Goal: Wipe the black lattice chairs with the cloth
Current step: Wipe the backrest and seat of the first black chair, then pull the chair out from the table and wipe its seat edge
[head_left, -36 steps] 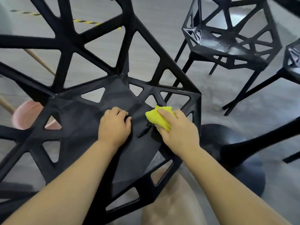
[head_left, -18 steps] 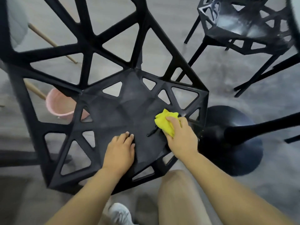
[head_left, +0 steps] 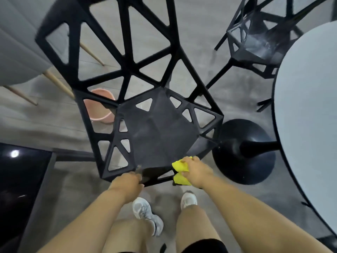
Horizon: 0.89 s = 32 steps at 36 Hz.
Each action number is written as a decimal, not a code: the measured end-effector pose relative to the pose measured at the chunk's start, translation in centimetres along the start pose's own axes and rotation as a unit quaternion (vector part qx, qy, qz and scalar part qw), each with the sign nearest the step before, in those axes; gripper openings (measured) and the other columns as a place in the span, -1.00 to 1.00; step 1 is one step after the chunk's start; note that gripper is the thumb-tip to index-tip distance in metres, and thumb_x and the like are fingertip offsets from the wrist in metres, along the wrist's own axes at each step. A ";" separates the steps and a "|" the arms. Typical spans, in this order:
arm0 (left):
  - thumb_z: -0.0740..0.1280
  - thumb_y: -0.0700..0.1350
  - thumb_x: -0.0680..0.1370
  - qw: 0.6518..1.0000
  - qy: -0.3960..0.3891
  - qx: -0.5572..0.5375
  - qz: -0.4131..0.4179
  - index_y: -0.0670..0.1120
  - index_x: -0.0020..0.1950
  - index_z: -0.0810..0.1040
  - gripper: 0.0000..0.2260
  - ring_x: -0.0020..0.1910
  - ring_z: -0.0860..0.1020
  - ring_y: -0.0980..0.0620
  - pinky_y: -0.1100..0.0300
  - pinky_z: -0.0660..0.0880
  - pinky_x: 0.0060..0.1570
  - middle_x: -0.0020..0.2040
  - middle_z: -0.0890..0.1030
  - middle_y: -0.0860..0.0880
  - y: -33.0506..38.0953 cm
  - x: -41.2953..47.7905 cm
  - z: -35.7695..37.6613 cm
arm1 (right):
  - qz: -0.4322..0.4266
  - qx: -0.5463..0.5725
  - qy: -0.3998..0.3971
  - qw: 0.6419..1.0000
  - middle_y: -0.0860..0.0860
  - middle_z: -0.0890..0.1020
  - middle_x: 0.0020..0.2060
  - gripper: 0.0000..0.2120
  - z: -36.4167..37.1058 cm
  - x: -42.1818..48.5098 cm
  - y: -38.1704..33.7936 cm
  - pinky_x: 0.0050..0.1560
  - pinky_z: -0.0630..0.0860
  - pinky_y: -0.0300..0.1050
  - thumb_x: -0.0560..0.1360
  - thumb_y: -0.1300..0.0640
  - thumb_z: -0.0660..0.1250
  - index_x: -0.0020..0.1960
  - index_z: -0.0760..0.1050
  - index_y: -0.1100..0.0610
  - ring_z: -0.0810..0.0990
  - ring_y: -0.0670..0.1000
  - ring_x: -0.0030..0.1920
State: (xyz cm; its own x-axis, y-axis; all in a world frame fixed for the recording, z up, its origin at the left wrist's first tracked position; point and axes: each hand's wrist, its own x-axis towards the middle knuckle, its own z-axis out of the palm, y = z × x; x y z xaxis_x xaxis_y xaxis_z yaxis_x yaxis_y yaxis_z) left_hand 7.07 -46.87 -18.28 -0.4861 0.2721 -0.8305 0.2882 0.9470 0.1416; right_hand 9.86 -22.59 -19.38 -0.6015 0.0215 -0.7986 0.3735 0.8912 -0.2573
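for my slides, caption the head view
Yellow cloth in the right hand on the front edge of the chair, left hand gripping that edge

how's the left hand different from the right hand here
The right hand grips the yellow cloth; the left hand has no cloth. The right hand is at the front right corner of the near chair; the left hand is nearer the middle of its front edge, with its fingers apparently curled over the rim. Both hands are bare and at the front edge of the same chair.
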 end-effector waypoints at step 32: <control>0.14 0.07 0.58 0.986 0.059 0.147 0.055 -0.02 0.23 0.46 -0.70 0.19 0.49 -0.09 0.12 0.44 0.10 0.25 0.50 -0.07 -16.6 -12.9 -16.6 | 0.062 -0.001 0.109 0.992 0.01 0.39 0.25 -0.47 -9.2 -14.7 -18.4 0.14 0.48 0.01 0.48 -0.16 0.28 0.41 0.25 -0.11 0.49 0.12 0.20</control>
State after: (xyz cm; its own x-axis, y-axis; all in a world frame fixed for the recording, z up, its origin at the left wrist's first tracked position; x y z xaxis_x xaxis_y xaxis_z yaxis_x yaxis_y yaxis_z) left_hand -5.08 -63.24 -0.95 -0.5261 0.4054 -0.7476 0.5627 0.8251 0.0514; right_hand 5.38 -35.13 2.08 -0.6886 0.2287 -0.6881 0.4537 0.8761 -0.1629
